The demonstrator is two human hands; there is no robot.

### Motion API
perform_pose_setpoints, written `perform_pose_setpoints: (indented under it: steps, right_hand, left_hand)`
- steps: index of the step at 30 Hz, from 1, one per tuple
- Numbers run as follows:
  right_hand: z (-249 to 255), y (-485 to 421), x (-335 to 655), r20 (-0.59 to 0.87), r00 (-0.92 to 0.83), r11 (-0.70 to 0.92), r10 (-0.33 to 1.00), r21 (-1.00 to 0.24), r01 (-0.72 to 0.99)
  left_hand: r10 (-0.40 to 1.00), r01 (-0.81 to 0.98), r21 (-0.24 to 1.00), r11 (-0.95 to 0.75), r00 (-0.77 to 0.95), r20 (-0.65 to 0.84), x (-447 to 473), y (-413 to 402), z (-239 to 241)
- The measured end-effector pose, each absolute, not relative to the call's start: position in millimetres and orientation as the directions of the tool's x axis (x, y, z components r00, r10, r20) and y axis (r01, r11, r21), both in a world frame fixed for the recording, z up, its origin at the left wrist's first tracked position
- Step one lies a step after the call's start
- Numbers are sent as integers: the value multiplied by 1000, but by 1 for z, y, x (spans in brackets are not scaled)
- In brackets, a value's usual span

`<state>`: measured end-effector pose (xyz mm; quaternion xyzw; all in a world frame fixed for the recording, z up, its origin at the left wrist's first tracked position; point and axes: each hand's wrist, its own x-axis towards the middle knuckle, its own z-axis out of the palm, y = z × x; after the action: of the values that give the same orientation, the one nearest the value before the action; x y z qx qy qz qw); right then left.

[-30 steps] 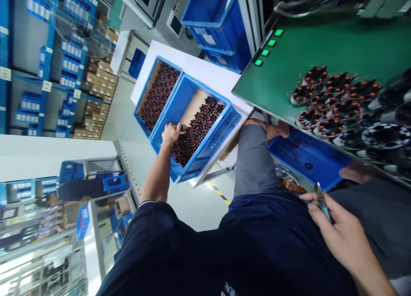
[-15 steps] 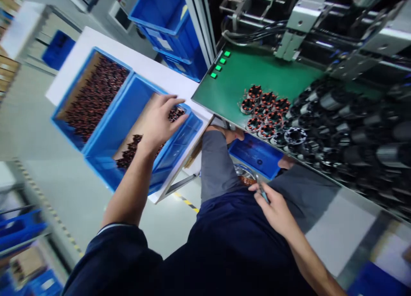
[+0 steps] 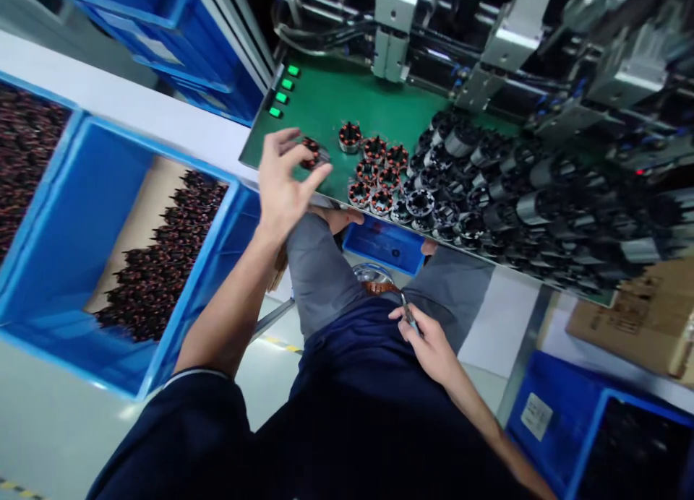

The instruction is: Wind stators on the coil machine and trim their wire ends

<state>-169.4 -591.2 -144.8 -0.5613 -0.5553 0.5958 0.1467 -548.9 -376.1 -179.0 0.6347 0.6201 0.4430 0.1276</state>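
My left hand point(image 3: 286, 180) is at the near left corner of the green tabletop point(image 3: 325, 88), its thumb and fingers curled round a wound motor stator point(image 3: 313, 153) with orange-brown coils. Right of it stands a small group of similar stators point(image 3: 374, 175). Low over my lap, my right hand point(image 3: 431, 345) is closed round a slim tool with a bluish handle that looks like small pliers point(image 3: 410, 319). The tool's tip points at a round metal bowl point(image 3: 373, 272) with copper-coloured content, partly hidden between my legs.
Many dark, silvery cylindrical parts point(image 3: 488, 189) crowd the tabletop's right side. Machine fixtures point(image 3: 391, 30) hang behind. At left, a blue bin point(image 3: 65, 218) holds rows of dark wound parts point(image 3: 168, 261). A blue tray point(image 3: 379, 243) lies below the table edge; a cardboard box point(image 3: 634, 312) stands right.
The view has swung right. My left hand has moved from over the blue bin to the green tabletop and taken hold of a stator at the group's left. The right hand keeps its tool.
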Motion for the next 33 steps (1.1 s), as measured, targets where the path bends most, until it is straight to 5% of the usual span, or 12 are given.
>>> perform_pose_setpoints:
  steps: [4,11,23,29,33]
  right_hand:
    - [-138,-586,-180,-410,-230,-342,883,-896,284]
    - [-91,-530,-218,-16,-117,-5,993,-996,89]
    - [-88,-531,-230,67,-124,62,990,-997,-41]
    - [-86,-524,-218,-124,-283,-150,951,-986,-70]
    - [-93,-526,-222,-187,-182,-199,965,-979,-48]
  left_hand:
    - [859,506,786,-355,-154,487,-510,-443,-129]
    - [905,405,831,-382,-19,425,-441,-518,-77]
    - [905,541,743,-394,86,418,-428,-529,-74]
    - [889,684,646,-340,10,458,-427,-523,-89]
    - [889,709,630,-316,-10,457,-431,-520,-98]
